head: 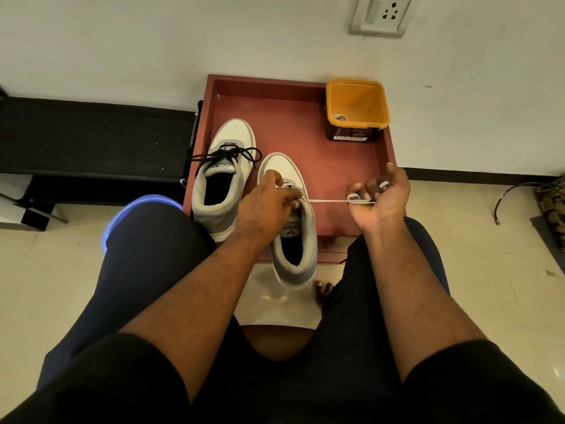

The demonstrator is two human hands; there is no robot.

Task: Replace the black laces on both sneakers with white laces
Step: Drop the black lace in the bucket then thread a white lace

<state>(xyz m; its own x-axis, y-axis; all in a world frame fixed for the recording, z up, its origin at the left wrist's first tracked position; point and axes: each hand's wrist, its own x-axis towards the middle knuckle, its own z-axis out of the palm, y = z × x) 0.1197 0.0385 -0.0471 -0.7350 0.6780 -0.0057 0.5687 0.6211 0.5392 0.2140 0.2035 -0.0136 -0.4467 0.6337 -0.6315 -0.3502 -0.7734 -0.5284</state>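
Left hand [269,200] pinches white lace [327,201] at near sneaker [293,228]; right hand [377,198] grips its coiled end.

Sneakers: two, both grey and white, on the red tray [308,87]. One sneaker [220,179] near the tray's left edge, with one black lace [226,154]. The second sneaker [293,228] at the tray's front edge, heel overhanging it, with one white lace [330,201] stretched toward the right.

Tubs: one, an orange tub [357,108] in the tray's far right corner.

Trays: one.

Hands: two, the left hand [266,206] and the right hand [377,198].

Wall sockets: one wall socket [382,15].
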